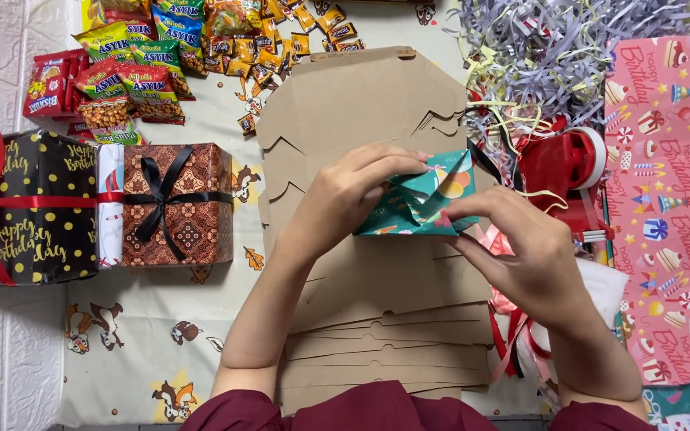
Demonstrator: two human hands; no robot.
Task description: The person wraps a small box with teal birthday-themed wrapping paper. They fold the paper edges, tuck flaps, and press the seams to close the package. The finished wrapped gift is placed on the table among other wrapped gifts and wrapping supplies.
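My left hand comes in from below with the wrist bent, fingers curled over the top of a small teal-wrapped box, pressing the folded paper down. My right hand reaches in from the right, thumb and fingertips pinched on the box's near right edge, so both hands are clamped on it. The box sits above a fanned stack of flat brown cardboard blanks, about at its middle. Left of the stack lies a stretch of printed cloth, then a brown batik gift box with a black ribbon. On the right things crowd close: a red tape dispenser, shredded paper and pink gift wrap.
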